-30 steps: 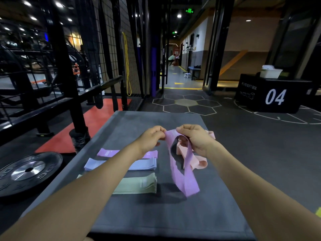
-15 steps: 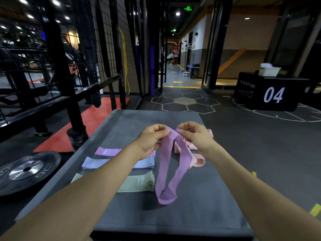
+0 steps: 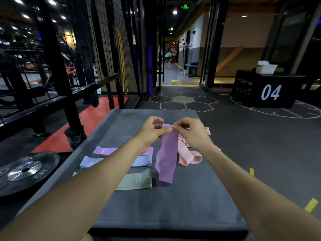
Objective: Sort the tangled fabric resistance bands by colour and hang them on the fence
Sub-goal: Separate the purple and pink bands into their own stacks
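Note:
A purple fabric band (image 3: 167,154) hangs flat over the grey padded platform (image 3: 173,206). My left hand (image 3: 151,131) and my right hand (image 3: 190,133) pinch its top edge, fingertips almost meeting. Behind my right hand lies a tangled heap of pink bands (image 3: 188,156). To the left, three folded stacks lie in a row: purple (image 3: 104,150) farthest, light blue (image 3: 92,161) in the middle, pale green (image 3: 137,180) nearest. The black wire fence (image 3: 107,40) stands at the left beyond the platform.
A black weight plate (image 3: 26,171) lies on the floor at the left, beside a black rack post (image 3: 57,75). A yellow band (image 3: 122,63) hangs on the fence. A black box marked 04 (image 3: 267,91) with a white tub stands at the right back.
The purple band was an open loop hanging from both hands; now its two sides lie together as one flat strip. My hands have come closer together at its top.

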The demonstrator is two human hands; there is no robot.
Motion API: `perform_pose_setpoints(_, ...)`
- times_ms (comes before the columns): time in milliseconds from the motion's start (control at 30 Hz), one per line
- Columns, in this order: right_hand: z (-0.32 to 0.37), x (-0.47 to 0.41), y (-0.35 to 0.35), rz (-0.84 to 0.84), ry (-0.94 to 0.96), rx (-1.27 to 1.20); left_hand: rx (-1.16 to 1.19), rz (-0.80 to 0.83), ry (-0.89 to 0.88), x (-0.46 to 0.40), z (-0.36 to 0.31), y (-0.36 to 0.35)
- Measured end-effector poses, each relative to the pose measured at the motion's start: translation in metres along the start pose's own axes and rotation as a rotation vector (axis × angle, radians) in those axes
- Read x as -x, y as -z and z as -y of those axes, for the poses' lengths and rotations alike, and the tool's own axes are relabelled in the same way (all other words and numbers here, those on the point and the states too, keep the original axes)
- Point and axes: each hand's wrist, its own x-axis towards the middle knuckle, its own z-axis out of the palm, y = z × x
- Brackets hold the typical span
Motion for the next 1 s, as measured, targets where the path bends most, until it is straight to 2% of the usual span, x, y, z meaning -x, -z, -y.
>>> perform_pose_setpoints(133, 0.002, -0.001, 0.004, -0.05, -0.025, -0.015, -0.371, 0.061, -0.091, 0.004, 0.006, 0.002)
perform_pose_setpoints(233, 0.003, 0.0, 0.006, -0.082, -0.019, -0.027, -0.285, 0.084, -0.066, 0.006, 0.008, -0.002)
perform_pose_setpoints(367, 0.004, 0.0, 0.006, -0.1, -0.093, -0.181, -0.256, 0.101, -0.045, 0.006, 0.012, -0.01)
perform_pose_setpoints(600, -0.006, 0.001, 0.013, -0.28, -0.212, -0.258, -0.269, 0.269, 0.045, 0.017, 0.024, -0.015)
perform_pose_setpoints(800, -0.028, 0.005, 0.021, -0.44, -0.438, -0.358, -0.276, 0.214, 0.081, 0.025, 0.026, -0.004)
perform_pose_setpoints(1000, -0.031, 0.01, 0.02, -0.186, -0.472, -0.363, -0.489, 0.179, 0.046, 0.027, 0.028, 0.015)
